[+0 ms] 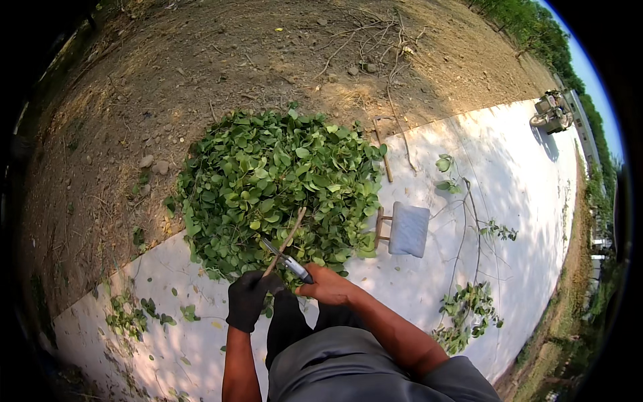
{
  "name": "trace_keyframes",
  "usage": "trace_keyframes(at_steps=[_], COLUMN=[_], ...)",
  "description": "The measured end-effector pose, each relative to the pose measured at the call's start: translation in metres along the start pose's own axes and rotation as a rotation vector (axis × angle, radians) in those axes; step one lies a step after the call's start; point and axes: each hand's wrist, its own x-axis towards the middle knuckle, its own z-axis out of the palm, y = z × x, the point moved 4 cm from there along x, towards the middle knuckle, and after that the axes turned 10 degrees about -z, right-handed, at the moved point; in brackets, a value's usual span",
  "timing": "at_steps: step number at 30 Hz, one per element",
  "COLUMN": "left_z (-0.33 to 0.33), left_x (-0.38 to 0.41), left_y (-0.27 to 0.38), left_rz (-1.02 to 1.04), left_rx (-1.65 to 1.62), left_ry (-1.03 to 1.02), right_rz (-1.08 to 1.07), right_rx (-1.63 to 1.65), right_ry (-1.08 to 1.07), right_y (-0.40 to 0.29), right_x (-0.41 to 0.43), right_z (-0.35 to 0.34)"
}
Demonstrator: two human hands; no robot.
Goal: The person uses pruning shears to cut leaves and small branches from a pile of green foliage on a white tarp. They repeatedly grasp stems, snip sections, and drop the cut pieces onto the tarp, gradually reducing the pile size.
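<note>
My left hand (248,301), in a black glove, grips the lower end of a bare cut stick (293,232). The stick slants up and right across a large heap of leafy green cuttings (271,186). In my ungloved right hand (326,285) is a silver bladed hand tool (297,268). Its narrow blade crosses the stick a little above the glove; whether the edge touches the wood cannot be told. Both hands are at the near edge of the heap, in front of my dark trousers. Part of the tool's handle is hidden by my right fingers.
Right of the heap are a low stool (409,230) with a pale cushioned top and a wooden-handled tool (386,160). A partly leafy branch (473,226) lies on the pale pavement (397,301). Bare branches (382,42) lie on the dirt beyond; a motorcycle (552,113) stands far right.
</note>
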Motion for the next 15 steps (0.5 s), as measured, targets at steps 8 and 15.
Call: trace_keyframes(at_steps=[8,15], left_z=[0.01,0.006], left_x=[-0.002,-0.003], left_y=[-0.01,-0.006], left_rz=[-0.026,-0.095], left_rx=[-0.028,0.003], left_ry=[-0.035,-0.106], right_rz=[-0.057,-0.009], right_rx=[0.116,-0.004], right_ry=[0.117,0.178], right_y=[0.019,0.019], right_x=[-0.005,-0.007], right_z=[0.009,0.018])
